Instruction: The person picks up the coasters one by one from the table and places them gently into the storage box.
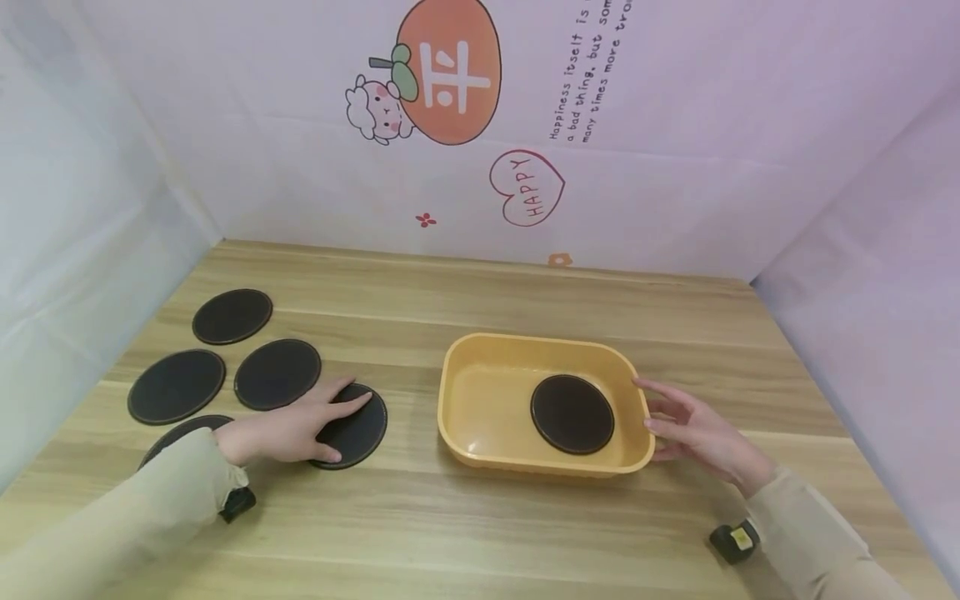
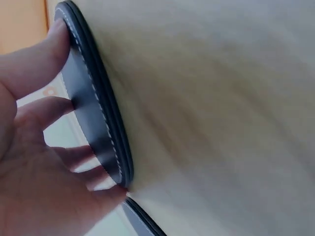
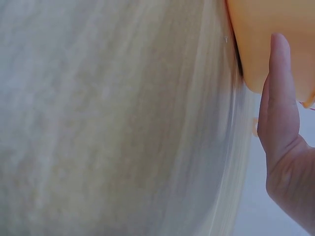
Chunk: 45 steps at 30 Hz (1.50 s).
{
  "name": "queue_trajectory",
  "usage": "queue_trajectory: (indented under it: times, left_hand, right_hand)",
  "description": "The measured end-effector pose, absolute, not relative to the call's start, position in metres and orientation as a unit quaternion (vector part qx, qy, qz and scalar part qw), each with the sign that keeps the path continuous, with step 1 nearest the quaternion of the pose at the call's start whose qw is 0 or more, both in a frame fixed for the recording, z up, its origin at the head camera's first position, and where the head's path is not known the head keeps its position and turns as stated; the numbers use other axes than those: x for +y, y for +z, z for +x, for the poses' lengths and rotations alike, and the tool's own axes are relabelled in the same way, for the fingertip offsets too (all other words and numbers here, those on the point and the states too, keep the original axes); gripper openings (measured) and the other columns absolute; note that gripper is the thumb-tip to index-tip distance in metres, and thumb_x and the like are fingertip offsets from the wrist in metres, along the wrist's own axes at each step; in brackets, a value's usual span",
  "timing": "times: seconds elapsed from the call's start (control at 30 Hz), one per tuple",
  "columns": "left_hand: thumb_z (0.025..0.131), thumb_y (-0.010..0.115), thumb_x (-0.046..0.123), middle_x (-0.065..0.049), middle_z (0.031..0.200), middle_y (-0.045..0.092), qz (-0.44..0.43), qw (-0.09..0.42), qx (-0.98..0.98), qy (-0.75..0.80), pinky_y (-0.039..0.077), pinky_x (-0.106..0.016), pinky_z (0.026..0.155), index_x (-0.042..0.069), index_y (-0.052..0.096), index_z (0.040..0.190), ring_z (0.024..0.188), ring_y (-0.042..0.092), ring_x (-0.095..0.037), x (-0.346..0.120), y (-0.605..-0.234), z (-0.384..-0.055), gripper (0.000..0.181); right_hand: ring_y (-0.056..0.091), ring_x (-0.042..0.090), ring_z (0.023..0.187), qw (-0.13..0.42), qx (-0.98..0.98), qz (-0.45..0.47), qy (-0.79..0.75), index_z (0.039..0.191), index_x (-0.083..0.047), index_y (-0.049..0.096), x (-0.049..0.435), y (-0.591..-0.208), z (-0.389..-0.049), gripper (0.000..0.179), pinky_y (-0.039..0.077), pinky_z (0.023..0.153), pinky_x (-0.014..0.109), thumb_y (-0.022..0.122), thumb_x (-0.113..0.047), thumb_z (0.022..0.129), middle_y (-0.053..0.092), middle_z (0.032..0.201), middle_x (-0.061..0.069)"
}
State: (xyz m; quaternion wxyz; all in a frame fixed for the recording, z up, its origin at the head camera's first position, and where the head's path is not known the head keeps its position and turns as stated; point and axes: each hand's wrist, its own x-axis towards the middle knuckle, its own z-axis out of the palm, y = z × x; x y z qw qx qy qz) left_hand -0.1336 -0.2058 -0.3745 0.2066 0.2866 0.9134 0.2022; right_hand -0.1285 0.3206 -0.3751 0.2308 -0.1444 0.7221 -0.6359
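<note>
My left hand [image 1: 303, 425] spreads over a round black coaster [image 1: 363, 437] on the wooden table. Its thumb and fingertips touch near the coaster's rim; in the left wrist view the coaster [image 2: 88, 98] shows pale stitching along its edge. To the right stands a yellow plastic basin [image 1: 480, 462] with another black coaster [image 1: 572, 414] lying flat inside. My right hand [image 1: 693, 429] is at the basin's right end, with fingertips at the rim. In the right wrist view its fingers lie straight along the basin's outer wall [image 3: 253, 44].
Several more black coasters lie at the left, including a far one [image 1: 232, 316], a left one [image 1: 177, 386] and one [image 1: 277, 374] nearer my left hand. Another coaster [image 1: 180, 432] is partly covered by my left sleeve. A printed white cloth [image 1: 300, 167] hangs behind the table [image 1: 450, 542].
</note>
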Motion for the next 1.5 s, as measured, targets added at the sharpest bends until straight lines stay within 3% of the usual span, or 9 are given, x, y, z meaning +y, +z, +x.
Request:
queue_trajectory:
  times: [0.33,0.5,0.63,0.83,0.93,1.1,1.37,1.5]
  left_hand:
    - [0.071,0.084,0.021,-0.024,0.147,0.03,0.274,0.165,0.938,0.132,0.035,-0.07,0.092,0.013,0.039,0.145,0.129,0.031,-0.051,-0.188,-0.372,-0.15,0.087]
    - [0.063,0.089,0.02,-0.019,0.137,0.041,0.264,0.16,0.941,0.141,0.044,-0.058,0.088,0.013,0.036,0.146,0.12,0.039,-0.043,-0.187,-0.373,-0.159,0.099]
    - [0.06,0.09,0.02,-0.017,0.129,0.045,0.266,0.169,0.936,0.154,0.046,-0.051,0.088,0.013,0.039,0.145,0.115,0.043,-0.038,-0.187,-0.368,-0.165,0.099]
    - [0.062,0.089,0.024,-0.016,0.12,0.049,0.29,0.186,0.927,0.15,0.048,-0.047,0.088,0.008,0.046,0.139,0.109,0.049,-0.033,-0.191,-0.364,-0.178,0.089]
    - [0.065,0.087,0.021,-0.019,0.126,0.053,0.3,0.192,0.919,0.17,0.045,-0.049,0.096,0.002,0.046,0.137,0.116,0.051,-0.037,-0.194,-0.363,-0.185,0.085]
    - [0.068,0.085,0.017,-0.026,0.138,0.047,0.3,0.207,0.907,0.212,0.037,-0.052,0.104,-0.01,0.04,0.136,0.127,0.044,-0.041,-0.199,-0.361,-0.19,0.086]
    - [0.07,0.083,0.019,-0.022,0.126,0.058,0.264,0.204,0.921,0.201,0.044,-0.051,0.097,-0.003,0.053,0.127,0.118,0.053,-0.039,-0.2,-0.361,-0.186,0.067]
    - [0.074,0.08,0.017,-0.023,0.12,0.06,0.244,0.198,0.927,0.203,0.047,-0.05,0.093,-0.001,0.057,0.124,0.113,0.056,-0.04,-0.203,-0.36,-0.187,0.058]
  right_hand:
    - [0.062,0.012,0.101,0.229,0.723,-0.144,-0.636,0.139,-0.034,0.042,0.322,-0.377,-0.127,0.053,0.057,0.075,0.042,0.052,-0.005,0.096,0.048,0.121,-0.01]
    - [0.062,0.012,0.1,0.228,0.717,-0.15,-0.641,0.139,-0.033,0.042,0.322,-0.378,-0.127,0.053,0.057,0.074,0.042,0.052,-0.004,0.096,0.05,0.12,-0.011]
    - [0.063,0.012,0.1,0.227,0.717,-0.153,-0.641,0.14,-0.031,0.041,0.322,-0.379,-0.128,0.053,0.057,0.074,0.042,0.051,-0.004,0.096,0.05,0.121,-0.011]
    - [0.062,0.012,0.101,0.225,0.721,-0.145,-0.639,0.141,-0.032,0.041,0.322,-0.377,-0.127,0.054,0.057,0.075,0.043,0.052,-0.004,0.096,0.045,0.123,-0.007]
    - [0.062,0.012,0.1,0.223,0.721,-0.143,-0.64,0.14,-0.033,0.041,0.321,-0.376,-0.128,0.053,0.057,0.075,0.042,0.052,-0.005,0.096,0.046,0.123,-0.006]
    - [0.063,0.014,0.099,0.223,0.722,-0.146,-0.639,0.141,-0.031,0.04,0.321,-0.376,-0.13,0.054,0.057,0.075,0.041,0.051,-0.004,0.096,0.049,0.119,-0.004]
    - [0.063,0.015,0.101,0.231,0.711,-0.148,-0.648,0.142,-0.03,0.039,0.32,-0.378,-0.126,0.055,0.056,0.077,0.044,0.052,-0.003,0.095,0.047,0.122,-0.002]
    - [0.061,0.014,0.103,0.222,0.719,-0.137,-0.644,0.143,-0.028,0.038,0.319,-0.377,-0.125,0.055,0.056,0.079,0.044,0.053,-0.004,0.095,0.041,0.132,0.013]
